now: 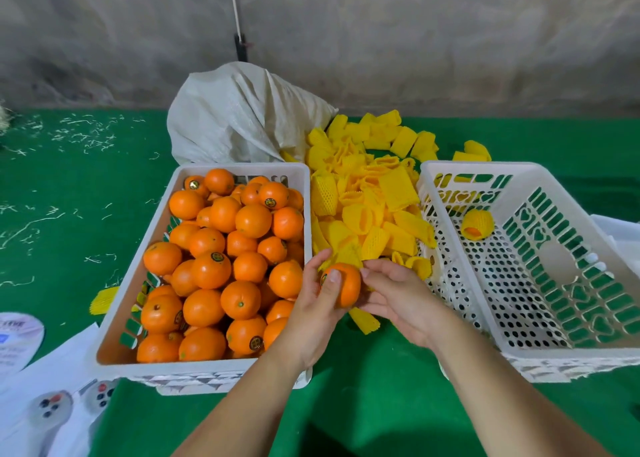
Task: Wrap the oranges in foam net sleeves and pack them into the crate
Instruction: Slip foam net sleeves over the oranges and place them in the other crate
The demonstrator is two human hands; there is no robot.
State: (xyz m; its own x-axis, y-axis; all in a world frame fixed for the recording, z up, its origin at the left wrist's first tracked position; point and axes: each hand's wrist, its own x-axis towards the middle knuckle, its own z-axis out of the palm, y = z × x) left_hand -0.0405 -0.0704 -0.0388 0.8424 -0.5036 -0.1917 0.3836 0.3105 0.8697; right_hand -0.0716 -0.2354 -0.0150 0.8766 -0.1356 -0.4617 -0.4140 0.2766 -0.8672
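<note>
hands gripping orange, yellow sleeve

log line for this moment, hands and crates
left hand: holds orange | right hand: pinches foam net sleeve | right crate: one wrapped orange

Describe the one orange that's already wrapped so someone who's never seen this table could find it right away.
Look at the white crate on the right side of the green table, the one that is nearly bare inside. Near its far left corner lies the wrapped orange. It alone wears a yellow foam net sleeve; the oranges in the left crate are bare.
</note>
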